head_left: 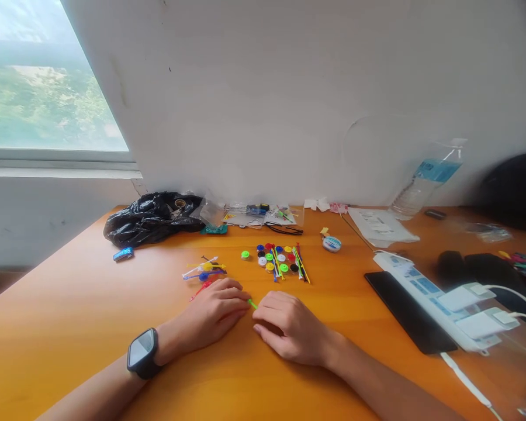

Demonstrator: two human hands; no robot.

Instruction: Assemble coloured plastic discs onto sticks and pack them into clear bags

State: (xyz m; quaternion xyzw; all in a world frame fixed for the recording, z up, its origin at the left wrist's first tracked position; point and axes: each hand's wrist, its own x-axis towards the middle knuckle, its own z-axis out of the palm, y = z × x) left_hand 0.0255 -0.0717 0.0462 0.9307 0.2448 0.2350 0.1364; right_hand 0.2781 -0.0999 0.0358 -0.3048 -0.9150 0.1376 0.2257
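Observation:
A thin green plastic stick (252, 304) spans the small gap between my hands, low over the table. My left hand (217, 309), with a black watch (142, 353) on its wrist, has its fingers closed at one end of the stick. The other end goes into the curled fingers of my right hand (287, 323); the fingertips are partly hidden. Just beyond my left hand lie sticks joined to discs, among them a red piece (200, 290) and a blue disc (204, 276). Farther off are several coloured discs (262, 261) and loose sticks (302, 263), with a separate green disc (245, 255).
At the back are a black plastic bag (153, 219), clear packets (263, 215), a round white container (332, 243) and a tilted water bottle (427, 184). A power strip (425, 286) with chargers and a flat black device (405, 316) lie right. A blue packet (123, 254) sits left.

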